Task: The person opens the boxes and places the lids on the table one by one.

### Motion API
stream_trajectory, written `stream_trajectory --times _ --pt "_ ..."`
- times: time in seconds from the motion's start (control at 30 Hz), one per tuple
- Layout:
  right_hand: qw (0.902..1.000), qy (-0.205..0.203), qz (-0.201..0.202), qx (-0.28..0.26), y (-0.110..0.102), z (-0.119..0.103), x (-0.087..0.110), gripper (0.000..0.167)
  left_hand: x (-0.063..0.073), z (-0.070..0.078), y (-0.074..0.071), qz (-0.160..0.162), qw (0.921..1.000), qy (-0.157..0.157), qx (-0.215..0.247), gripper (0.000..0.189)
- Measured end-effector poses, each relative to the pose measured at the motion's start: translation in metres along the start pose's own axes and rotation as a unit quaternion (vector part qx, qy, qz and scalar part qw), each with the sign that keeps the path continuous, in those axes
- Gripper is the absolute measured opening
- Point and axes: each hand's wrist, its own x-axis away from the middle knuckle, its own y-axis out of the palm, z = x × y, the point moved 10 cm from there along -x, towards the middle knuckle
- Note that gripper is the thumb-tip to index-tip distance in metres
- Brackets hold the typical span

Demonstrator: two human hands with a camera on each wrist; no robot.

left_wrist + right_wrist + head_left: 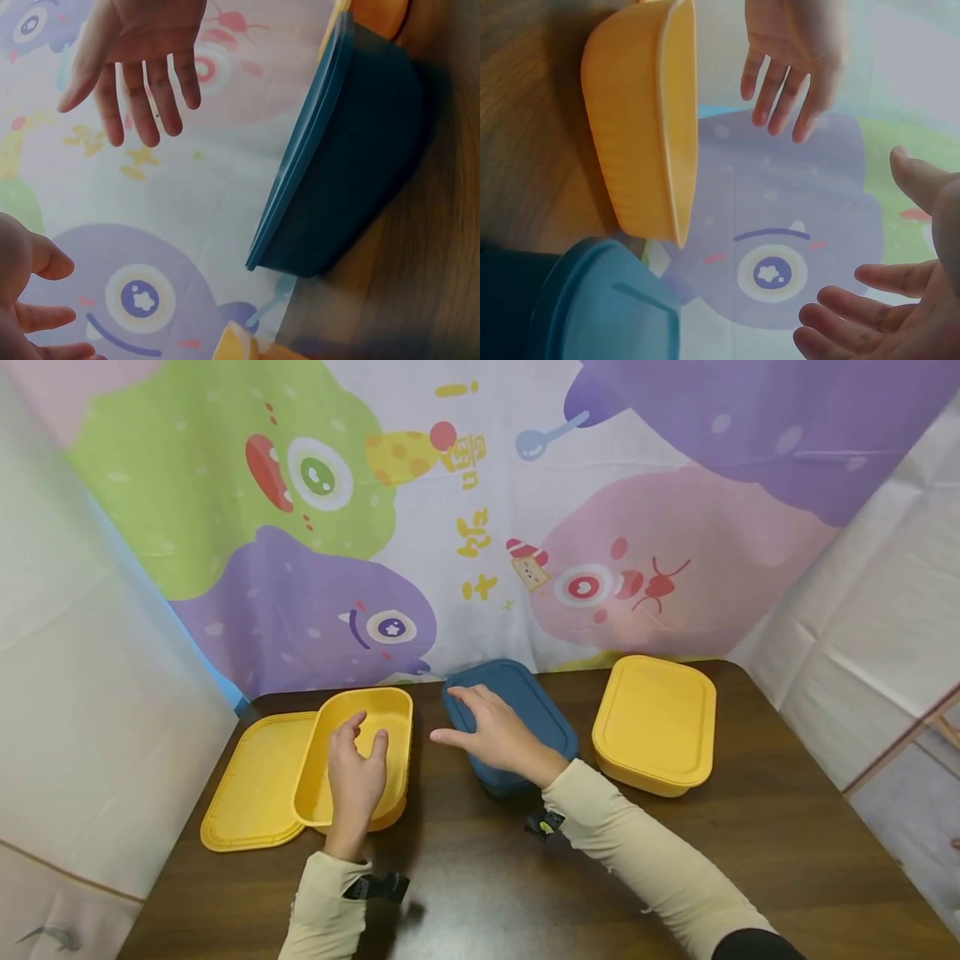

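My left hand [356, 781] hovers over the uncovered yellow box [397, 747], fingers loosely bent and holding nothing. The right hand [491, 731] is above the blue lidded box [528, 693], thumb and fingers spread, also without anything in it. A yellow lid [258, 785] lies on the table left of the uncovered box, its edge partly under that box. In the left wrist view the blue box [360, 150] shows its side wall and lid rim. The right wrist view shows the yellow box [634, 120] with its opening beside both hands.
A second yellow box [656, 722] with its lid on stands at the right of the dark wooden table [480, 877]. A cloth with printed cartoon monsters [480, 635] hangs just behind the table's back edge. White cloth walls [90, 693] flank both sides.
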Motion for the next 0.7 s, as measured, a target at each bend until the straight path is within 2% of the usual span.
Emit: stream_trajectory --times 0.4,0.7 --pt "0.9994 0.012 0.029 0.015 -0.017 0.012 0.005 0.073 0.005 0.014 0.020 -0.002 0.9994 0.020 0.028 0.041" --pt "0.9989 0.018 0.036 0.026 -0.021 0.024 0.011 0.076 0.011 0.017 0.039 -0.023 0.9983 0.011 0.052 0.040"
